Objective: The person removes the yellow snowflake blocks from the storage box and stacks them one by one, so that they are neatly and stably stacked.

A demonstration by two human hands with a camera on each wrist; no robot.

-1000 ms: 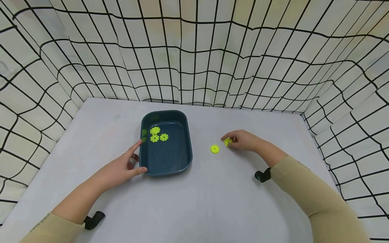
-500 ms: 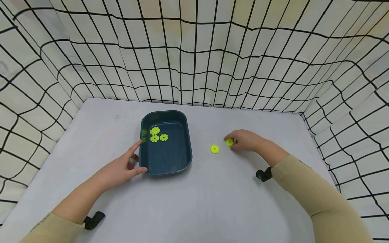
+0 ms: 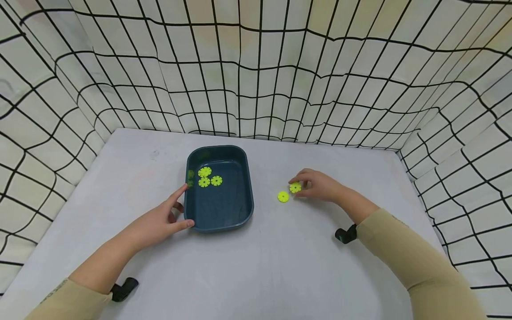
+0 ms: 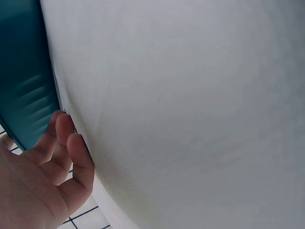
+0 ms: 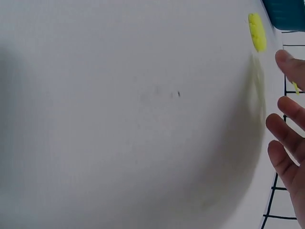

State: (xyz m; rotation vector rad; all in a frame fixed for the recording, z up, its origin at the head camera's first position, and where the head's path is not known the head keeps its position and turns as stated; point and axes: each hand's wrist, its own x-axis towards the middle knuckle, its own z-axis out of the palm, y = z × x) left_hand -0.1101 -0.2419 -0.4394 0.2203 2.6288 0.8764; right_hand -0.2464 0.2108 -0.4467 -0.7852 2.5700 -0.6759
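The left grip [image 3: 160, 224] is spread, the right grip [image 3: 318, 184] curled and pinching.

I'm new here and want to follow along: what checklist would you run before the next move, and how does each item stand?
1. Disc secured: ok. The right-hand grip pinches a yellow disc.
2. Held disc clear of the table: ok. It appears above the surface in the right wrist view.
3. Tray steadied: ok. The left-hand grip touches the left side of the tray.
4. Firmness of that touch: cannot tell.
5. Room in the tray: ok. Its near half is bare; the other discs lie further back.
6. All discs in the tray: not ok. A loose disc lies on the table.
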